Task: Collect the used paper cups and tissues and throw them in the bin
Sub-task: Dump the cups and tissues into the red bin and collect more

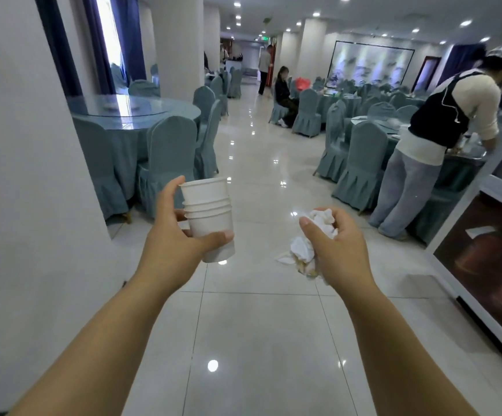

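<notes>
Banquet hall aisle: left hand (174, 238) grips stacked cups (209, 217), right hand (338, 244) clutches crumpled tissues (306, 244), carried binward; bin unseen.

Bright, even light comes from recessed ceiling spotlights (465, 23) and a far-left window (108, 31). Their glare dots the glossy floor tiles (258, 325). Wide-angle bending shows at the edges, and the far background is slightly soft.

- Left hand (180, 235) reaches forward on a bare forearm, fingers and thumb curled round a stack of paper cups (208, 205).
- Right hand (338, 244), arm likewise extended, clutches crumpled tissues (302, 250).
</notes>
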A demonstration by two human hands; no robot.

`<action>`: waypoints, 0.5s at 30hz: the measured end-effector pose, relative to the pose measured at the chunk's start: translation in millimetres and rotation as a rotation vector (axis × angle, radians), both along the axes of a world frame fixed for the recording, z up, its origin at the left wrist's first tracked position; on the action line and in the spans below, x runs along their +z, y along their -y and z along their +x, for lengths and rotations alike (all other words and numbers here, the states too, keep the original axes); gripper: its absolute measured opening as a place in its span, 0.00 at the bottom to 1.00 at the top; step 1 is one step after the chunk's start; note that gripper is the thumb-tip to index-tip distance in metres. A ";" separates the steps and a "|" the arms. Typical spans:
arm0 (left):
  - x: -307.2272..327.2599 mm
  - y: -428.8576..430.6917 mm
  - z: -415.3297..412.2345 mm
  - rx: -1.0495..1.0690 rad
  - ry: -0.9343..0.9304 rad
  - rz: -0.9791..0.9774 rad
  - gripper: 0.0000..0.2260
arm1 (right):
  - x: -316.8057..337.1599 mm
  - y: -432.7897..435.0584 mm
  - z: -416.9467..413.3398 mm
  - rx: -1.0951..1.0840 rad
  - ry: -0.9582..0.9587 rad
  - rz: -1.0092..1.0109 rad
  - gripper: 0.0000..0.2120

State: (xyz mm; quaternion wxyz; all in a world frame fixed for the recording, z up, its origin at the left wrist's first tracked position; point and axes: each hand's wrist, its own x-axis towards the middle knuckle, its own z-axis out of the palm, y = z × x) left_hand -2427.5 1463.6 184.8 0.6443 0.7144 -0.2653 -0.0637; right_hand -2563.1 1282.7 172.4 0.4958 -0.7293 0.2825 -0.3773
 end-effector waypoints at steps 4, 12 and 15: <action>-13.5 75.4 67.3 -0.011 -0.042 -0.035 0.44 | -13.9 72.4 70.0 -0.020 0.014 0.010 0.08; -24.6 252.4 208.4 0.021 -0.077 -0.078 0.44 | -17.3 246.4 217.2 -0.007 -0.016 -0.061 0.10; -22.5 300.9 261.8 0.040 -0.058 -0.065 0.44 | -8.3 299.8 277.3 0.010 -0.016 -0.082 0.10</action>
